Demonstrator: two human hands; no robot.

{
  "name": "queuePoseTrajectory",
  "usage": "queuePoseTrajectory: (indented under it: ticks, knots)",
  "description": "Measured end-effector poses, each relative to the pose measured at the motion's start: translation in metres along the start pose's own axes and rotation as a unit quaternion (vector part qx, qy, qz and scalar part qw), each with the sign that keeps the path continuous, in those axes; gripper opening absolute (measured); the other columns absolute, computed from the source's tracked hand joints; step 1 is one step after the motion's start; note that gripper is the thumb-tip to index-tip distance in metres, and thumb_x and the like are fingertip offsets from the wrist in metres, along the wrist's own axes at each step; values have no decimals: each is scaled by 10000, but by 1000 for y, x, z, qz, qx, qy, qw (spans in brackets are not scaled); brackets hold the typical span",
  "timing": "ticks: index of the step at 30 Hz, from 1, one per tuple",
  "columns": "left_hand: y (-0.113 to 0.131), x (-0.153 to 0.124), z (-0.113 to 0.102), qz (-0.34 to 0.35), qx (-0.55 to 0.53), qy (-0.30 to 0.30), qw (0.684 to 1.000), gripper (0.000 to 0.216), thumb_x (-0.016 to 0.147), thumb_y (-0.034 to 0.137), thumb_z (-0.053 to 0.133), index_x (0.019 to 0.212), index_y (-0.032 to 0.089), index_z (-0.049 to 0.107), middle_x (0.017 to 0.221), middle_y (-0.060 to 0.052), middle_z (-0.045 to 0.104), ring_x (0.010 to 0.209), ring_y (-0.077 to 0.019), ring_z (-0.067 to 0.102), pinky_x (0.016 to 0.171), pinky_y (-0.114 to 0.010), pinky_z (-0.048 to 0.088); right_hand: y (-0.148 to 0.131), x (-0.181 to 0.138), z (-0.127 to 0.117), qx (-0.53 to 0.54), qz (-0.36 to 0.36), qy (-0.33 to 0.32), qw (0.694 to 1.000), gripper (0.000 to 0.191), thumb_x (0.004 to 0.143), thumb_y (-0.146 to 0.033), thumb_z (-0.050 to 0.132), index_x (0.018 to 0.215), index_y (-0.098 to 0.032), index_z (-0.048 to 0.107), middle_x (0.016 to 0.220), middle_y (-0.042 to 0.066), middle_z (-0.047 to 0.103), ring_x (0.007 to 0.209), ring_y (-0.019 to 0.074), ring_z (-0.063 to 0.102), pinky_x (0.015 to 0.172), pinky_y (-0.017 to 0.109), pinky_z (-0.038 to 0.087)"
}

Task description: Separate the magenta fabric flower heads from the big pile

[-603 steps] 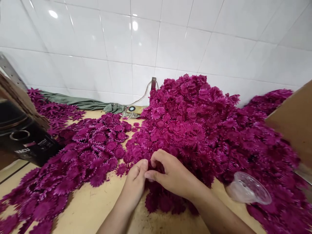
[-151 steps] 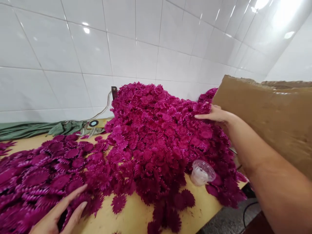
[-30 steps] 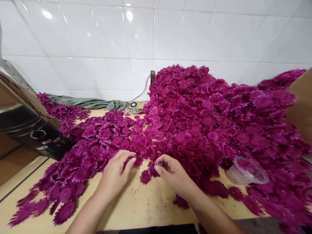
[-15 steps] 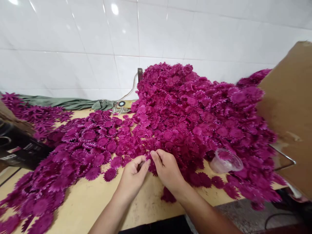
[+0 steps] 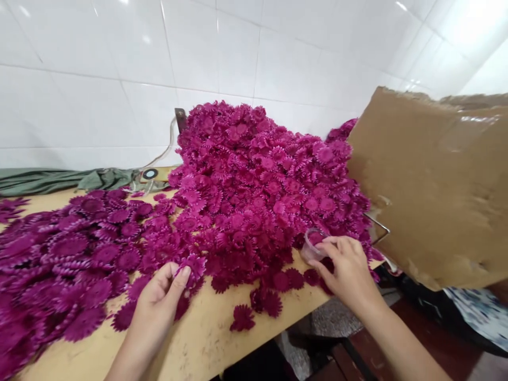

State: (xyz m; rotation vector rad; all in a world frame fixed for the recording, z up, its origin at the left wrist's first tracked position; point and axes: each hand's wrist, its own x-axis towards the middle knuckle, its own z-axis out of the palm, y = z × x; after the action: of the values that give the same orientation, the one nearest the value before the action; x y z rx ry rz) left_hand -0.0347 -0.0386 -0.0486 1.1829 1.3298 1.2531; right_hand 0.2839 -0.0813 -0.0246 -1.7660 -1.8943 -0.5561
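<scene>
A magenta fabric flower (image 5: 193,266) with a fringed edge is pinched between the thumb and fingers of my left hand (image 5: 161,293). At the clear plastic cup (image 5: 310,252) is my right hand (image 5: 347,267), its thumb against the cup's near side and its fingertips over the rim. The grip appears to close on the cup's wall; the cup's contents are largely hidden by my fingers. A large heap of similar flowers (image 5: 254,185) rises behind both hands. Several loose flowers, including a small cluster (image 5: 242,317), lie on the table between them.
More flowers (image 5: 75,254) cover the left of the wooden table (image 5: 190,344). A cardboard box (image 5: 432,185) stands to the right, with a metal rod (image 5: 379,227) near it. Green cloth (image 5: 43,180) lies along the white tiled wall (image 5: 138,116).
My hands have come apart. My right hand has moved right to the plastic cup, while my left keeps the flower. The view has turned to the right.
</scene>
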Motion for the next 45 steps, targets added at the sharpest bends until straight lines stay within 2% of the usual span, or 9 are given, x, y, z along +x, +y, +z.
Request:
queuePoseTrajectory:
  ticks: [3,6,15,20,24,29,35,39,45]
  knots:
    - [0,-3,1,-9,-8,8,1000,424,542,577,647,544,193,468,483,58,428,465,-93,365,461,-209,333,-1,-2,10,-4,2,3,1000,117,761,-164,517,727,-209,619,848,76,558,890,256,437,728,413,387]
    - [1,-4,0,-13,-9,24,1000,414,542,557,660,538,191,466,486,60,419,473,-93,367,467,-208,338,-6,6,11,18,-7,8,1000,129,765,-153,519,745,-208,634,857,70,569,867,242,442,739,419,392]
    - [-7,-5,-6,-25,-26,5,999,368,558,526,672,598,189,529,506,47,448,513,-113,418,501,-227,368,-29,33,-16,115,-82,46,989,149,771,-90,497,772,-169,622,762,64,586,795,208,458,720,384,419]
    - [-8,-7,-9,-47,-65,29,996,383,543,522,685,578,183,511,499,57,460,489,-91,402,489,-205,369,-63,28,-34,210,-134,-33,968,207,779,-58,456,777,-185,620,773,49,586,786,184,458,695,346,406]
    - [-3,-9,-8,-62,-78,34,994,394,512,514,705,568,177,509,502,58,459,490,-85,401,482,-196,375,-93,12,-31,265,-203,-92,938,209,791,-79,427,731,-176,602,684,34,571,698,157,435,610,299,360]
    - [0,-12,-8,-58,-77,48,994,374,546,490,693,567,186,475,510,57,468,494,-91,411,486,-200,382,-112,-6,-13,257,-266,-79,926,128,773,-145,465,694,-172,562,649,19,547,655,148,395,567,292,286]
    - [0,-11,-8,-59,-62,40,996,408,510,530,694,525,180,487,475,53,443,464,-90,391,451,-212,381,-100,6,7,206,-233,-113,944,163,784,-86,450,802,-184,580,736,25,566,723,164,389,638,313,279]
    - [-1,-10,-7,-59,-58,37,996,417,486,536,705,545,178,499,486,55,432,462,-89,385,446,-214,372,-84,28,23,146,-196,-94,965,184,789,-76,460,745,-183,604,695,34,556,726,173,380,643,310,274]
    - [-5,-8,-8,-69,-36,26,997,435,506,562,683,523,179,477,469,55,430,459,-88,384,444,-202,359,-58,52,30,50,-139,-125,981,183,815,-122,467,710,-159,612,731,58,574,770,190,398,678,324,292]
